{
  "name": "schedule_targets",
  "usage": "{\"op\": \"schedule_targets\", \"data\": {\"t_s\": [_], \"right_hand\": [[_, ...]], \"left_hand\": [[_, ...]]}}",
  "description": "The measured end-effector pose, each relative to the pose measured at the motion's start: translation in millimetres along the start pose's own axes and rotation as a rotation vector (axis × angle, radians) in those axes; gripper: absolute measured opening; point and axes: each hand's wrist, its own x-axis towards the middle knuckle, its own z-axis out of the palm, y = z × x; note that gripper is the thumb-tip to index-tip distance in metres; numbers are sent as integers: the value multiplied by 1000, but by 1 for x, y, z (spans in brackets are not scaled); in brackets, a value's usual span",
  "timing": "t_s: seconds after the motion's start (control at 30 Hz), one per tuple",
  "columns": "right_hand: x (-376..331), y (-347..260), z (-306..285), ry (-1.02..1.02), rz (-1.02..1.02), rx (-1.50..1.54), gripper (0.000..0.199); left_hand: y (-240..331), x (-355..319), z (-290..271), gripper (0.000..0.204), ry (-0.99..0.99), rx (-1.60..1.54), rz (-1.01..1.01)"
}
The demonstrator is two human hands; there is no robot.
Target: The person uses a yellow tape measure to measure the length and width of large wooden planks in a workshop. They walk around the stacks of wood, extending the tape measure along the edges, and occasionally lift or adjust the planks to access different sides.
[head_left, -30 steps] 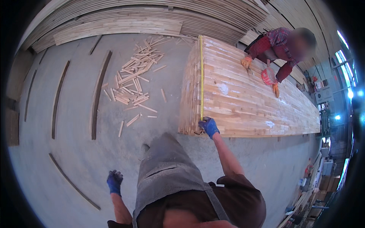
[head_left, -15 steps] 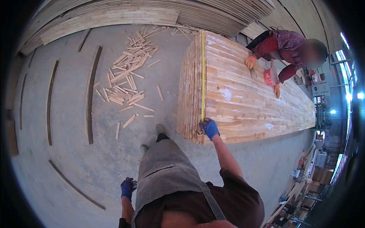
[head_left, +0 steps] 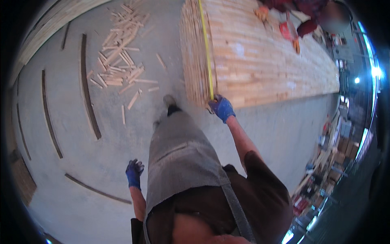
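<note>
Right hand point(head_left: 221, 107) in a blue glove, arm stretched forward, fingers curled shut on the near end of a yellow tape measure point(head_left: 206, 53) at the near left corner of a big stack of wooden boards point(head_left: 260, 61). The tape runs straight away from the hand along the stack's top left edge, up to the frame's top. What sits inside the grip, case or tape end, is hard to make out, too small. Left hand point(head_left: 134, 173), also blue-gloved, hangs low beside the grey apron point(head_left: 178, 158), fingers loosely half-curled, holding nothing, over the concrete floor point(head_left: 81, 183). One shoe point(head_left: 170, 101) shows just ahead of the apron, near the stack's corner. At the far end of the stack another person's orange-gloved hand point(head_left: 262, 13) rests on the boards, close to a red tool point(head_left: 286, 30). Loose pile of short wood offcuts point(head_left: 120, 61) lies on the floor left of the stack, with long thin dark strips point(head_left: 89, 89) further left.
</note>
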Motion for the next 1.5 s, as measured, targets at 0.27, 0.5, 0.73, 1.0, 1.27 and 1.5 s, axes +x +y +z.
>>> {"op": "schedule_targets", "data": {"t_s": [0.27,0.5,0.73,1.0,1.27,1.5], "right_hand": [[-98,63,68,124,118,114,27],[-89,103,86,221,50,113,31],[-85,104,88,181,74,164,37],[-80,118,95,193,29,195,35],[-83,114,94,232,28,219,26],[-81,120,104,285,15,219,29]], "left_hand": [[1,17,-37,45,-122,506,-75],[36,-5,-63,49,-78,500,-57],[15,-43,-25,47,-52,700,-69],[5,-63,-10,48,-37,792,-24],[7,-70,-9,50,-34,837,-38],[12,-70,-5,49,-45,892,-37]]}}
